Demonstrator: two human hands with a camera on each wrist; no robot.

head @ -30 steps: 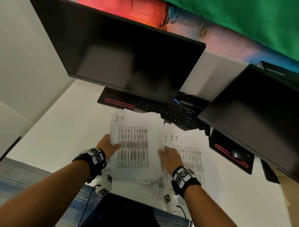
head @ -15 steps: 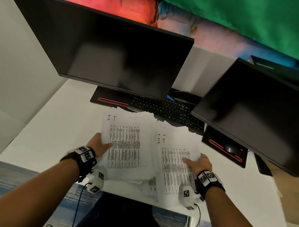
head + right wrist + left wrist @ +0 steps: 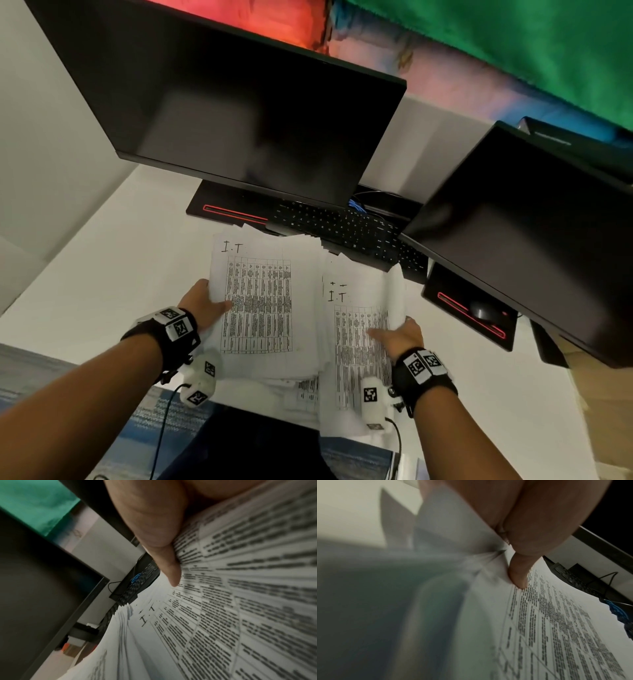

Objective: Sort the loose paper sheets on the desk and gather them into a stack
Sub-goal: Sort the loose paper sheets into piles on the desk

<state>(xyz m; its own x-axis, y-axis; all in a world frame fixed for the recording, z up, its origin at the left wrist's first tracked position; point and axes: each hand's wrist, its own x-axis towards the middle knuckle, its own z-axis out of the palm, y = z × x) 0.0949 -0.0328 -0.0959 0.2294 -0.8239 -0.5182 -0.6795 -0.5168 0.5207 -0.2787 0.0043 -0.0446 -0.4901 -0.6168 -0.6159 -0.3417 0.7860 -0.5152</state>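
Observation:
A thick stack of printed sheets (image 3: 260,301), with tables and "I.T" handwritten on top, lies on the white desk (image 3: 102,267). My left hand (image 3: 205,301) grips its left edge, thumb (image 3: 518,577) on the top page, fingers hidden beneath. To the right, a second bundle of sheets (image 3: 359,325), also marked "I.T", lies partly under the stack. My right hand (image 3: 397,334) pinches its right edge, which curls upward, with the thumb (image 3: 171,572) on the printed face (image 3: 240,601). More sheets (image 3: 308,390) stick out below at the desk's front edge.
A black keyboard (image 3: 342,229) lies just behind the papers. Two dark monitors (image 3: 239,113) (image 3: 534,233) overhang the desk. A mouse (image 3: 483,311) sits on a black pad (image 3: 455,308) at right. Bare desk surface extends to the left.
My right hand moved from the middle of the papers out to the right bundle's right edge and took hold of it, lifting that edge. My left hand kept its grip.

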